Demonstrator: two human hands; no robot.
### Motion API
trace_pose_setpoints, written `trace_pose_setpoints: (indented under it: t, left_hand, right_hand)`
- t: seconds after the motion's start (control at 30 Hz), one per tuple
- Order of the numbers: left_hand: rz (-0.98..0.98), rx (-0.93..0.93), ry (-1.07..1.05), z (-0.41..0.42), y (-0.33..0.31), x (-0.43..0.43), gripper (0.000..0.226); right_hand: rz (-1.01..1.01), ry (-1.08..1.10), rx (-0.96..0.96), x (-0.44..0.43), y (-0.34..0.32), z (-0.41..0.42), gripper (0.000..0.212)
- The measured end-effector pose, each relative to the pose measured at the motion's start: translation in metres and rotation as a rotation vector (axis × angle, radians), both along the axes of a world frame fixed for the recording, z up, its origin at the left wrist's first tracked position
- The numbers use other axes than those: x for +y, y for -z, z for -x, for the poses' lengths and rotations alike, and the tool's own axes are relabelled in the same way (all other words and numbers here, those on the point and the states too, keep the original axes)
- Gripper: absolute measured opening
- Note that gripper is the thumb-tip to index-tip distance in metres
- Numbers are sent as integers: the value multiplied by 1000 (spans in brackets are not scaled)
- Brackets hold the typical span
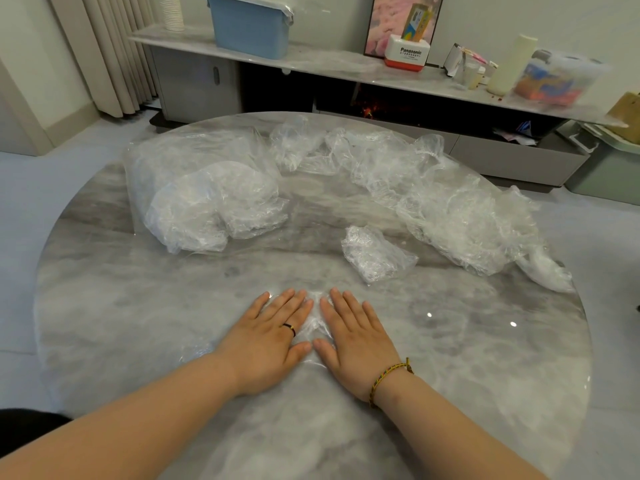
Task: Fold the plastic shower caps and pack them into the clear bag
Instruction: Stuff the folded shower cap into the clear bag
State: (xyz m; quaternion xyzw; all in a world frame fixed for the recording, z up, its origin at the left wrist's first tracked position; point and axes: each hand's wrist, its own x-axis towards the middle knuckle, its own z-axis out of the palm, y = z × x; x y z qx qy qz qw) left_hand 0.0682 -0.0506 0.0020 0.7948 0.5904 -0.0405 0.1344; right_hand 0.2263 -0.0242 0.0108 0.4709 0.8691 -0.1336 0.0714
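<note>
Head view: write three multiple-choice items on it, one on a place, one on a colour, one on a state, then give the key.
1. Where does the small folded shower cap lie?
A. on the floor
B. on the table, beyond the right hand
C. on a chair

2. What colour is the bin on the shelf?
A. red
B. green
C. blue

3. How are the left hand and the right hand?
A. flat, fingers straight, pressing a shower cap onto the table
B. clenched in fists
C. lifted, holding a bottle

Key:
1 B, it lies on the marble top past the right fingertips.
2 C, its walls are pale blue.
3 A, both palms lie down with crinkled plastic showing between them.
</note>
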Motion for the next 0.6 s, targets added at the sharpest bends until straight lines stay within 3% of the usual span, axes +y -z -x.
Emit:
trace_pose_setpoints:
  t: [0.13, 0.23, 0.33, 0.4, 0.47, 0.6]
  left_hand:
    - [-20, -41, -15, 1, -1, 0, 116]
    - [-38, -171, -80, 6, -6, 3, 116]
    - [-98, -421, -276, 12, -16, 8, 68]
    - [-100, -523, -406, 16, -23, 11, 52]
    - [-70, -510, -457, 19, -25, 14, 59]
    - [24, -466, -452, 21, -25, 16, 61]
  right_hand:
    - [-1, 0, 10, 1, -1, 0, 113]
    - [11, 8, 82, 3, -2, -3, 103]
    - [-53, 88, 233, 8, -8, -7, 95]
    - [-166, 193, 282, 11, -24, -9, 66]
    - [-150, 312, 142, 18, -37, -18, 36]
    - [123, 336, -225, 24, -50, -37, 24]
